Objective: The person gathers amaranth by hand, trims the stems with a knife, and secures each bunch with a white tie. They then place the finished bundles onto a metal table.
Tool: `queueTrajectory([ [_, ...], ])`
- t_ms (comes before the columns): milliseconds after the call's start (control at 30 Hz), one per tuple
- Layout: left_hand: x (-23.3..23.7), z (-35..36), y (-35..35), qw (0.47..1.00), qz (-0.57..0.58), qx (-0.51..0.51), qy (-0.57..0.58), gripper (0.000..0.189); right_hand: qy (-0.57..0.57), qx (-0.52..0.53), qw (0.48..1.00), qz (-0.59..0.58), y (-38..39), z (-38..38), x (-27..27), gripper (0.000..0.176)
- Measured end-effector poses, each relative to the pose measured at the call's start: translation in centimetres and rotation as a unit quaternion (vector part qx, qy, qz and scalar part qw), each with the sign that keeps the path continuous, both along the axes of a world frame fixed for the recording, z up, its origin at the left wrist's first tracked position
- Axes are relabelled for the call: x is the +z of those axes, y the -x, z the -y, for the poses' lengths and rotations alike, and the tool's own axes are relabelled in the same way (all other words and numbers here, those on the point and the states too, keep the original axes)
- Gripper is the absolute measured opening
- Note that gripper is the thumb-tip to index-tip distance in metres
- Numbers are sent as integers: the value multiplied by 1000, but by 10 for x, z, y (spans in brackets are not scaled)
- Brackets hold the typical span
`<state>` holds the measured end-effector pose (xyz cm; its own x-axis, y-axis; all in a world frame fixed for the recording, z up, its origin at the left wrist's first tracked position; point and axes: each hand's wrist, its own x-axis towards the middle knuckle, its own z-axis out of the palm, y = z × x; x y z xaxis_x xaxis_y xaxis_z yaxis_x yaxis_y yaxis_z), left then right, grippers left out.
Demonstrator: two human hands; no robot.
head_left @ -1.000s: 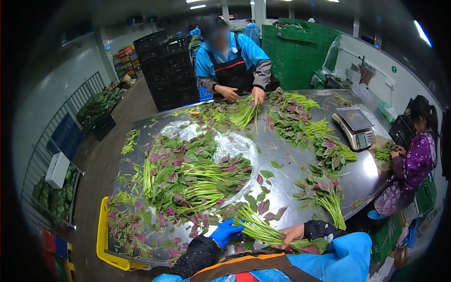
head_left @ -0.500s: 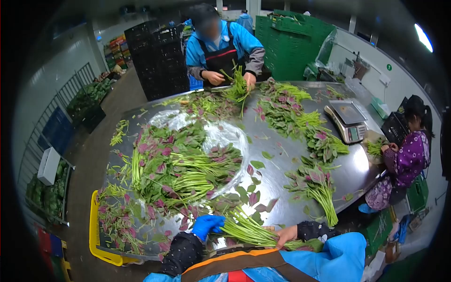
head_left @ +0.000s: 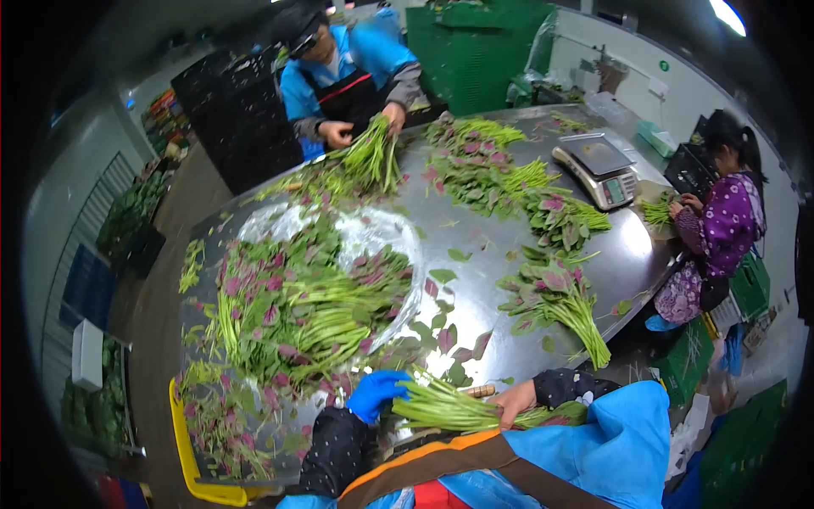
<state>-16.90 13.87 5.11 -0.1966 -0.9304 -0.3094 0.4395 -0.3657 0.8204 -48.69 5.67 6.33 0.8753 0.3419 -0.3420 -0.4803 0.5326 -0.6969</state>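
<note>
My right hand (head_left: 515, 403) is closed round a bunch of green-and-purple amaranth (head_left: 449, 405), held sideways close to my body with its pale stems pointing left. In a blue glove, my left hand (head_left: 376, 395) is at the cut ends of those stems, fingers bent and close together; whether they pinch a stem is hidden. A short wooden handle (head_left: 482, 391) shows just behind the bunch. Beyond my hands, a large heap of amaranth (head_left: 314, 305) lies on a clear plastic sheet (head_left: 373, 233). Another bunch (head_left: 564, 310) rests on the metal table to the right.
Loose leaves and more bunches lie on the metal table (head_left: 475, 318). A digital scale (head_left: 598, 170) stands at the back right. A yellow crate (head_left: 191, 458) is at the left corner. Across the table a co-worker (head_left: 348, 81) holds greens; another person (head_left: 721, 204) handles a bunch at the right.
My view has shifted, so the table appears further left and higher. My right hand still grips the bunch, and my gloved left hand stays by the stem ends. The co-worker opposite has lowered their bunch.
</note>
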Motion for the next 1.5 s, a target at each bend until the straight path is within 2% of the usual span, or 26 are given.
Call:
queueTrajectory([
  [33, -10, -2, -9, 997, 1, 66, -29, 27, 11, 37, 996, -78, 4, 8, 3, 74],
  [67, -35, -1, -30, 994, -59, 87, -11, 29, -3, -17, 999, -50, 3, 4, 30, 72],
  [100, -5, -3, -26, 979, -38, 191, -60, 30, 10, 39, 994, -103, 6, 11, 22, 62],
  [133, -14, -1, -40, 978, -39, 199, -55, 29, 1, -11, 995, -102, 10, 8, 27, 50],
  [167, -29, -1, -52, 980, -31, 197, -23, 28, -58, -40, 991, -115, 13, 8, 28, 47],
  [200, -21, 1, -56, 989, 22, 149, 1, 29, -92, -78, 989, -89, 13, 9, 31, 45],
  [233, -1, -2, -41, 982, 32, 184, -37, 30, -98, -89, 989, -66, 11, 14, 27, 39],
  [267, 12, -2, -31, 983, 73, 167, -22, 37, -111, -99, 988, -34, 9, 14, 28, 34],
  [333, 30, 1, -13, 991, 55, 95, -76, 50, -122, -101, 987, 15, 4, 14, 34, 31],
  [400, 39, 4, 13, 997, 44, 33, -49, 55, -115, -99, 988, 23, 3, 11, 35, 31],
  [433, 49, 4, 29, 998, 29, 47, -26, 46, -111, -94, 989, 28, 2, 11, 35, 30],
  [533, 39, 12, 18, 989, 122, 80, 12, 29, -111, -79, 989, 53, 1, 8, 36, 29],
  [567, 40, 14, 8, 983, 114, 141, -21, 20, -103, -81, 990, 49, 3, 7, 37, 30],
  [667, 29, 13, -3, 919, 231, 303, 102, 18, -111, -90, 989, 44, 7, 9, 32, 30],
  [733, 56, 11, 14, 876, 356, 279, 166, 13, -111, -101, 988, 33, 5, 8, 30, 31],
  [800, 87, 11, 39, 814, 442, 215, 310, 14, -101, -103, 989, 18, -1, 7, 31, 33],
  [867, 99, 12, 52, 799, 447, 118, 383, 19, -92, -92, 991, 1, -6, 7, 34, 35],
  [900, 93, 14, 57, 809, 425, 104, 392, 18, -83, -88, 993, -4, -8, 7, 37, 36],
  [1000, 83, 9, 59, 803, 499, 22, 324, 17, -67, -91, 993, -15, -10, 8, 43, 37],
  [1033, 79, 8, 60, 805, 490, 39, 331, 22, -66, -95, 993, -18, -11, 7, 44, 37],
  [1133, 85, 6, 63, 761, 548, 17, 348, 27, -41, -116, 991, -52, -14, 2, 54, 39],
  [1167, 79, 7, 65, 771, 528, 12, 357, 30, -30, -88, 995, -40, -11, 4, 38, 41],
  [1267, 69, 6, 68, 747, 559, -32, 358, 29, -25, -76, 996, -47, -16, 3, 31, 44],
  [1300, 65, 6, 67, 757, 547, -39, 356, 24, -31, -63, 995, -72, -18, 4, 35, 50],
  [1400, 65, 10, 66, 692, 547, 32, 470, 16, -61, -42, 996, -51, -21, 7, 36, 53],
  [1500, 55, 6, 66, 735, 516, 76, 432, 11, -76, -53, 996, 3, -27, 6, 39, 46],
])
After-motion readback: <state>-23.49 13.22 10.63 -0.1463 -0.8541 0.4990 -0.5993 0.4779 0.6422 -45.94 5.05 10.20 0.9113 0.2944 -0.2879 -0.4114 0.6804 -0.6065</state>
